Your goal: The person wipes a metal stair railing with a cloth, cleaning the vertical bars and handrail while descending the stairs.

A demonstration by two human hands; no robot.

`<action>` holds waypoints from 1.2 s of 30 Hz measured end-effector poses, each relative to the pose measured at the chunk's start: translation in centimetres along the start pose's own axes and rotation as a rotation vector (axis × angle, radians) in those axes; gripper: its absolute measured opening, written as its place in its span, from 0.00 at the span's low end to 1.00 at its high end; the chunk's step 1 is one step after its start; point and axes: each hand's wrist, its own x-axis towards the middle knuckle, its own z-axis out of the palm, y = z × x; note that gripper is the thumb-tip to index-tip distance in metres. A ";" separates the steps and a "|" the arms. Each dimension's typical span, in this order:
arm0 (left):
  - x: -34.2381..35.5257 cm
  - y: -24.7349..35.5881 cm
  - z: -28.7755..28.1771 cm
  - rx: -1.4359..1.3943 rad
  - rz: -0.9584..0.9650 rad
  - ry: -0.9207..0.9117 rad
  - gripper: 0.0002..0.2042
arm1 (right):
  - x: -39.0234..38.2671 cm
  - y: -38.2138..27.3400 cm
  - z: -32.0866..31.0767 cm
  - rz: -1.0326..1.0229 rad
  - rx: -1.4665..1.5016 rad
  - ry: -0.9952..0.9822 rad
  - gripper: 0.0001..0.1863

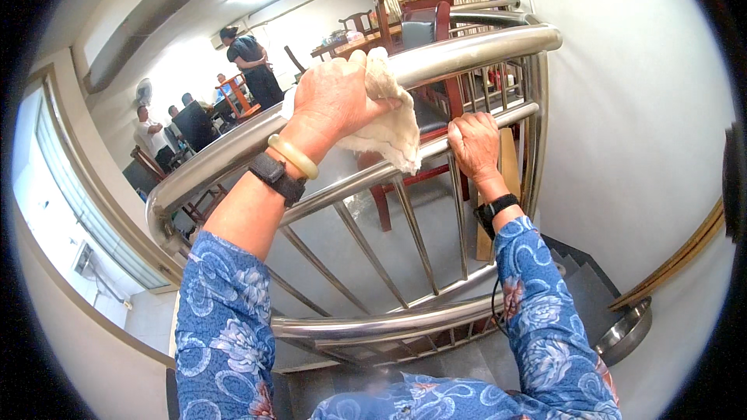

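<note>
My left hand [333, 93] is wrapped over the thick top rail of a stainless steel railing [475, 53], with a whitish cloth [389, 128] pressed under it. The cloth drapes down from the top rail toward the thinner rail below. A pale bangle and a black strap circle my left wrist. My right hand [475, 145] is closed around the thinner lower rail [412, 157], to the right of the cloth. Another black band sits on my right wrist. Thin upright bars run down from this lower rail.
Dark stairs [583, 280] lie at the lower right, beside a metal basin [625, 332]. Beyond the railing stand a wooden chair with a dark seat back [424, 27] and a table. Several people are farther off, one standing in dark clothes [253, 66]. A white wall rises on the right.
</note>
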 end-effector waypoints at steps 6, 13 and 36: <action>0.0 -0.1 0.0 0.019 -0.007 -0.010 0.34 | 0.0 -0.1 0.0 0.005 0.009 -0.005 0.13; -0.1 -0.1 -0.1 0.020 -0.017 -0.015 0.34 | 0.0 -0.1 -0.1 0.015 0.001 -0.044 0.14; -0.3 0.1 -0.8 -0.007 -0.019 -0.015 0.33 | 0.0 -0.3 -0.2 -0.005 -0.012 -0.021 0.12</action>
